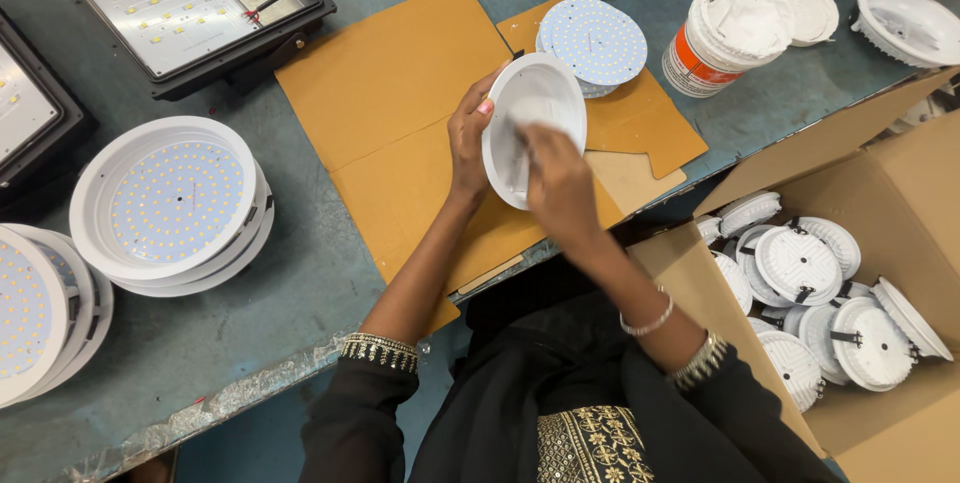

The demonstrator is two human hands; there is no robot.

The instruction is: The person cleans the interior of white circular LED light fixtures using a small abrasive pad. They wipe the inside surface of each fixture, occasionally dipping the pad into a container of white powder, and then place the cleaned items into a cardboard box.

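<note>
Left hand (468,138) gripping white lamp shell (535,103) tilted at nine o'clock, right hand (558,183) pressing inside, fingers bunched.

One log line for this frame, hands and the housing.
left hand: holds white round housing by rim | right hand: inside housing, wiping or spreading, unclear | under: cardboard sheet

The right hand (558,186) blurs inside the white housing (533,128), its fingertips perhaps hidden. Left of the housing, the black floodlight (30,118) is cut off.
</note>
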